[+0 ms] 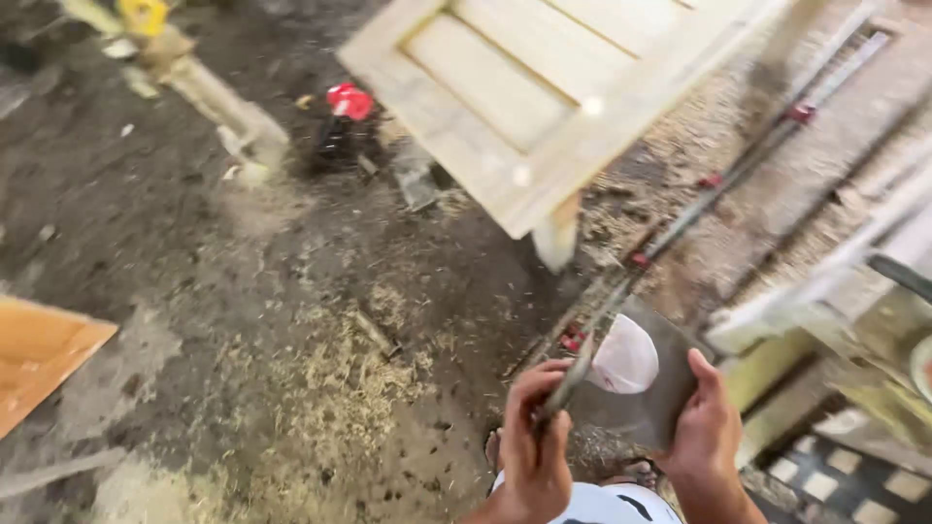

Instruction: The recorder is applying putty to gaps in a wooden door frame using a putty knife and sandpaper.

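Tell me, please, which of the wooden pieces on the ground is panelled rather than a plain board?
The pale door at the top, standing over the sawdust: it has recessed panels in a frame. The orange board at the left edge is flat and plain, far from both hands.

— Where does the view sit?
— On the person's head, looking steeply down at a dirt floor (194,243) strewn with sawdust.
— How near?
— Both hands come in close at the bottom edge. The floor lies farther off, and a wooden panel (524,87) fills the top.
— Level?
— No, tilted and somewhat blurred.
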